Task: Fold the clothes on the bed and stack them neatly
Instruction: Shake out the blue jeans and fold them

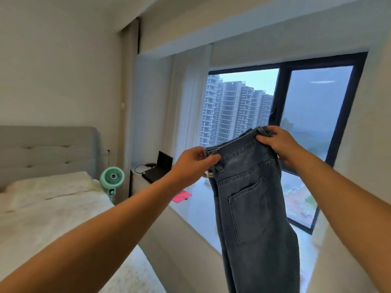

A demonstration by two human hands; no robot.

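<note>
A pair of blue jeans (pixel 251 208) hangs in the air in front of the window, folded lengthwise with a back pocket facing me. My left hand (pixel 190 163) pinches the waistband at its left end. My right hand (pixel 279 142) grips the waistband at its right end, slightly higher. The legs drop straight down and run out of view at the bottom. The bed (pixel 42 218) with its white sheet lies at the lower left, below my left forearm; no other clothes show on it.
A grey padded headboard (pixel 46 149) and a pillow (pixel 48 187) are at the left. A mint green fan (pixel 112 178) stands beside the bed. On the window sill (pixel 201 214) sit an open black laptop (pixel 158 168) and a pink item (pixel 182 196).
</note>
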